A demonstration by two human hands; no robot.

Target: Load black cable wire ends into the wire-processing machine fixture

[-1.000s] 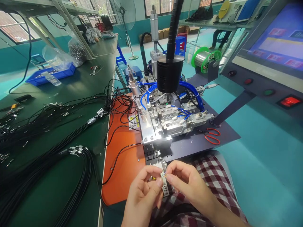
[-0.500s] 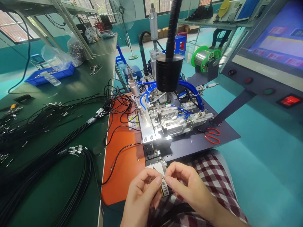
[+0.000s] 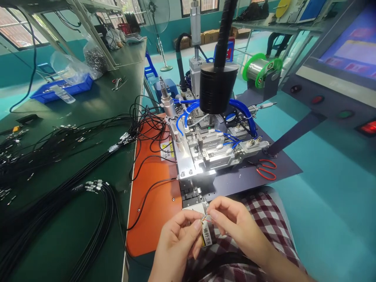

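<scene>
Pinching thin coloured wires (image 3: 205, 218), the left hand (image 3: 179, 237) presses thumb to forefinger. The right hand (image 3: 235, 223) grips them too, fingertips closed.

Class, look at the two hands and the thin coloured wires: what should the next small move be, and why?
Probably the right hand should gently spread the thin wires apart. The left hand pinches them between thumb and forefinger, the right fingertips are at their other end, and the strands lie close together, though a reddish one seems to angle away.
</scene>
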